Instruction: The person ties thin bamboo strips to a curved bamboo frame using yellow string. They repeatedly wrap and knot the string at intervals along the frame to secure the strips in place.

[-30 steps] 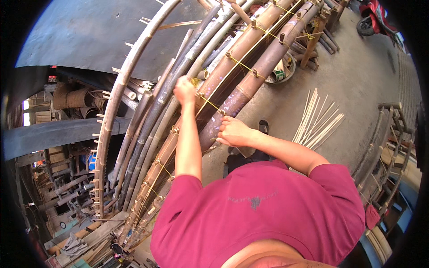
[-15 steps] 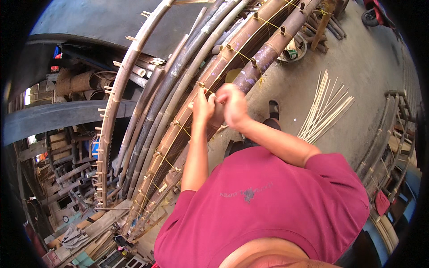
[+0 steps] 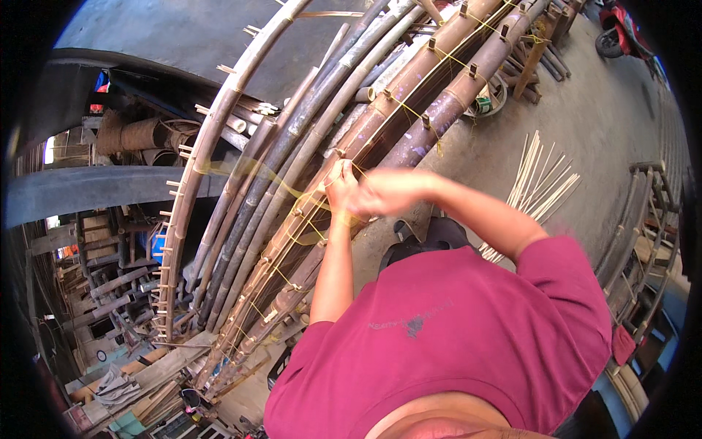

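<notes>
Two long brown bamboo poles, a left one and a right one, lie side by side, with wooden pegs along them and yellow cord laced across the dark gap. My left hand is closed at the left pole, fingertips pinched beside a peg; what they grip is hidden. Just right of it, partly overlapping, my right hand is smeared by motion, so its fingers do not show clearly. A loose yellow strand, also blurred, swings out left of my hands over the neighbouring poles.
Dark bamboo poles and a curved pegged pole lie to the left. Pale thin sticks are fanned on the concrete floor at right. A bucket stands beyond the right pole; a bamboo rack stands far right.
My right hand has swept down and slightly right, its forearm now lying flatter. A loose yellow strand now swings out left of my hands. My left hand stays near the peg.
</notes>
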The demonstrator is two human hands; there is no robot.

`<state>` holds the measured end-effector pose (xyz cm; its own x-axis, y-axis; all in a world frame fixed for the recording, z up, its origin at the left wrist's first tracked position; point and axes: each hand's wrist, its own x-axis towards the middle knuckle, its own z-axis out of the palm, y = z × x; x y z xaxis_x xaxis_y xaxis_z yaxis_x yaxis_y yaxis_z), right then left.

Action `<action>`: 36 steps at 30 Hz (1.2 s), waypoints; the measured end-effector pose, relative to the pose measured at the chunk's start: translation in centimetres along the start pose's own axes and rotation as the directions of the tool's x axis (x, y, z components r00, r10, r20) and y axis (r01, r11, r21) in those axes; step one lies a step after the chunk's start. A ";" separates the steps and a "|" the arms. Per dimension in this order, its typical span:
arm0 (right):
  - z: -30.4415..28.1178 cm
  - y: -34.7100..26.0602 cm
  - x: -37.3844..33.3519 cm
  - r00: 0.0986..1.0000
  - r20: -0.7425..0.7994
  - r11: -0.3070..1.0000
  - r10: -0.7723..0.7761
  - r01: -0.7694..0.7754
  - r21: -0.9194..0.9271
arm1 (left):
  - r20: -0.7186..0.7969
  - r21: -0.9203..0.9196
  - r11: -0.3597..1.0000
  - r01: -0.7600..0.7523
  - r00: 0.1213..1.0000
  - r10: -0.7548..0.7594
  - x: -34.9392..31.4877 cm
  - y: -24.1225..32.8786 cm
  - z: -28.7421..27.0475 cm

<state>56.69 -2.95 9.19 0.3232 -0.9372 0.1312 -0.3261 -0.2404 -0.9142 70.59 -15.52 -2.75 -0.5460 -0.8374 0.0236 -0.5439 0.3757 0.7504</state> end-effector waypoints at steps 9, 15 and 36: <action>9.2 8.5 -5.7 0.981 -0.186 0.880 -0.057 -0.039 -0.474 | -0.062 -0.460 0.887 -0.044 0.998 0.017 9.6 7.5 -3.6; 11.5 6.8 -4.4 0.972 -0.232 0.746 -0.036 -0.128 -0.653 | -0.102 0.250 0.965 -0.078 0.989 0.106 13.7 -2.9 0.0; 13.7 0.0 19.9 0.875 -0.301 0.552 0.380 -0.475 -0.685 | -0.022 0.221 0.973 -0.069 0.997 0.076 -7.9 -9.9 -12.4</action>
<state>75.32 -18.09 6.54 -0.1081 -0.9872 -0.1170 -0.9422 0.1393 -0.3047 88.21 -17.62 -2.15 -0.5716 -0.8150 0.0948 -0.6319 0.5110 0.5827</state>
